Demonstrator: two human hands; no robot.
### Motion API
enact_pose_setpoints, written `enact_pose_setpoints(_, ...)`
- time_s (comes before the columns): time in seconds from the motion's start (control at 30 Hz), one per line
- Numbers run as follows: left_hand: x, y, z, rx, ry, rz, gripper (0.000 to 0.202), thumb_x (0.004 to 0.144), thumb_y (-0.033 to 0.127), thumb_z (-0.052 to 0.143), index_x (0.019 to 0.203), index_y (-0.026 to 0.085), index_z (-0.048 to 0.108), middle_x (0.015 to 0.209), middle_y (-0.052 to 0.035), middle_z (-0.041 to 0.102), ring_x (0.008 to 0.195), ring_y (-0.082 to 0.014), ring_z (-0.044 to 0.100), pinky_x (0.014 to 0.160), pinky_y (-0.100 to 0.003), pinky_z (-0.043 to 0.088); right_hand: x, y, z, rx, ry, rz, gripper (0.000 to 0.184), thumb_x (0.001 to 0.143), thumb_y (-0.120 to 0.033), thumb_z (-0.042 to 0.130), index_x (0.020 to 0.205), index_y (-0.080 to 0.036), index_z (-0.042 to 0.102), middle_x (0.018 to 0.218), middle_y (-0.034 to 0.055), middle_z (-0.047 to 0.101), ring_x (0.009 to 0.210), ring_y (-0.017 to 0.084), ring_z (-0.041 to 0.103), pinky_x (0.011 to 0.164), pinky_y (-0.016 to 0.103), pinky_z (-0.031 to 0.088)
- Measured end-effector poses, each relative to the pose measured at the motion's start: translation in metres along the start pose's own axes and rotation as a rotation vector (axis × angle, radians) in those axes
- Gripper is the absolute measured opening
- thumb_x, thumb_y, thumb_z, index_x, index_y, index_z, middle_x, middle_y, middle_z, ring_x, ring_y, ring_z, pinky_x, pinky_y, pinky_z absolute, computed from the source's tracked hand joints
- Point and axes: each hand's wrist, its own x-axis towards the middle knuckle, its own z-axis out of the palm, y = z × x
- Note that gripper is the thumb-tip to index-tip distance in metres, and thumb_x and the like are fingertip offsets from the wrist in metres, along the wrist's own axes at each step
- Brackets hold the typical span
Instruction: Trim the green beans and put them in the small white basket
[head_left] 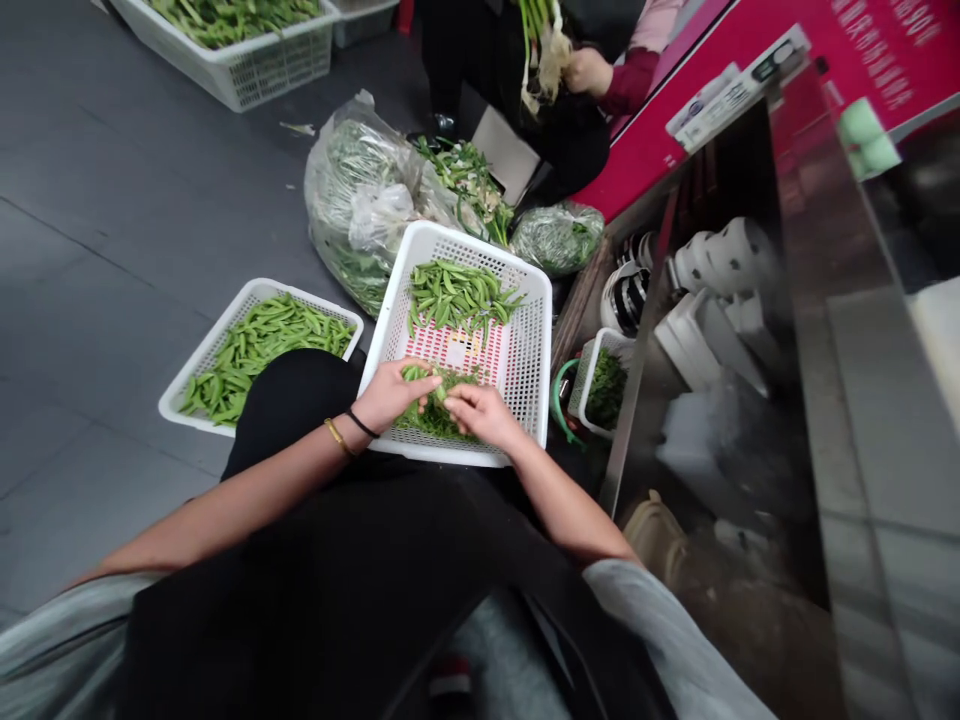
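Note:
My left hand (397,393), with a dark band and a gold bracelet at its wrist, is closed around green pea pods above the near end of a white plastic basket (537,310). Facing it, my right hand (486,412) pinches at a pod (440,392); the fingertips of both hands almost meet there. Fingers partly cover the exact grip. Pea pods (461,292) lie heaped at the basket's far end. Beneath my hands is a pile of thin green trimmings (431,422), partly hidden. Red shows through the slots of the basket floor.
Left of my knee, a second white basket (169,400) holds many pods. Bagged greens (360,165) and loose greens (476,185) lie beyond. A co-worker's hand (589,72) holds scallions (551,50). A metal shelf with white containers (690,340) stands close on the right.

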Motion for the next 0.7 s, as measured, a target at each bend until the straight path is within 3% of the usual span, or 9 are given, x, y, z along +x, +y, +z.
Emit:
enact_pose_setpoints(0.17,-0.015,0.003,0.006,-0.163,-0.078,0.003,0.034,0.058,0.029,0.081,0.071,0.014,0.054,0.045,0.0027,0.054,0.039,-0.0092,0.049,0.040,-0.021,0.042,-0.026,-0.017,0.016,-0.331,0.305,-0.265,0.032,0.090,-0.039,0.048,0.065,-0.019,0.053,0.060,0.0008,0.055,0.059,0.012,0.052,0.059,0.025,0.043)
enact_pose_setpoints(0.3,-0.021,0.000,0.009,-0.170,-0.126,-0.036,0.032,0.058,0.030,0.081,0.070,0.013,0.057,0.044,0.0013,0.054,0.038,-0.0096,0.050,0.038,-0.020,0.041,-0.036,-0.028,0.015,-0.581,0.210,-0.472,0.030,0.094,-0.032,0.039,0.076,-0.017,0.058,0.071,0.0066,0.058,0.067,0.015,0.054,0.064,0.027,0.045)
enact_pose_setpoints(0.4,-0.025,-0.001,0.009,-0.086,-0.240,-0.077,0.030,0.058,0.029,0.081,0.074,0.012,0.061,0.046,0.0009,0.056,0.038,-0.0093,0.051,0.038,-0.019,0.042,-0.042,-0.038,0.012,-0.490,0.036,-0.549,0.025,0.094,-0.030,0.040,0.082,-0.018,0.059,0.076,0.0058,0.061,0.073,0.015,0.057,0.068,0.027,0.047)
enact_pose_setpoints(0.5,-0.027,0.002,0.005,-0.002,-0.387,-0.139,0.029,0.058,0.027,0.080,0.077,0.013,0.064,0.047,0.0008,0.058,0.037,-0.0094,0.051,0.038,-0.019,0.041,-0.045,-0.039,-0.004,-0.241,-0.043,-0.474,0.023,0.093,-0.032,0.042,0.081,-0.020,0.058,0.069,0.0017,0.061,0.067,0.013,0.058,0.066,0.026,0.049)
enact_pose_setpoints(0.63,-0.026,0.009,-0.004,-0.037,-0.436,-0.218,0.028,0.054,0.026,0.081,0.073,0.012,0.067,0.060,-0.0050,0.066,0.039,-0.0098,0.053,0.037,-0.020,0.041,-0.045,-0.024,-0.039,0.000,0.303,-0.196,0.029,0.094,-0.037,0.038,0.077,-0.020,0.053,0.054,-0.0028,0.052,0.048,0.010,0.050,0.052,0.024,0.046)
enact_pose_setpoints(0.7,-0.025,0.010,-0.006,-0.056,-0.429,-0.234,0.027,0.052,0.026,0.082,0.070,0.012,0.067,0.065,-0.0067,0.068,0.043,-0.0105,0.054,0.038,-0.020,0.041,-0.044,-0.019,-0.048,-0.050,0.422,-0.180,0.025,0.093,-0.039,0.040,0.086,-0.020,0.055,0.064,-0.0003,0.056,0.054,0.011,0.053,0.054,0.026,0.047)
